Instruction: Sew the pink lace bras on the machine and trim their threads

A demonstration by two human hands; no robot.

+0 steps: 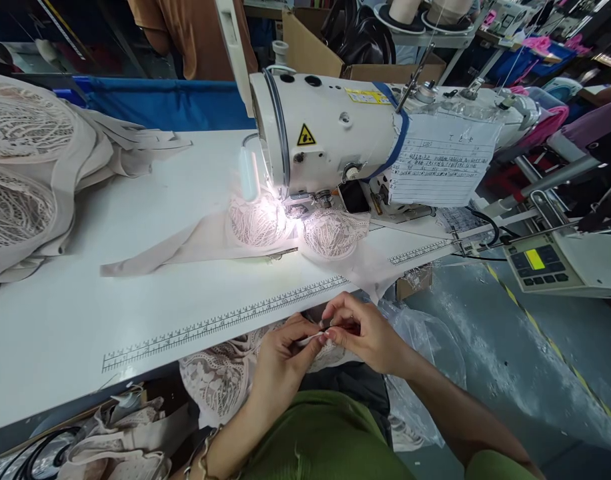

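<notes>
Left hand [280, 353] and right hand [365, 333] together below table edge, fingertips meeting. Both pinch small white strip [310, 339] held between them; strip short, detail too small to tell. Lace garment [220, 380] on lap just under left hand, touching wrist. Ruler strip [225, 321] on white table [60, 320] just beyond hands. Farther out, lace bra piece [285, 230] lies under lit sewing machine [330, 133]. Fabric pile [30, 167] far out past left hand. Control panel [540, 260] well beyond right hand.
</notes>
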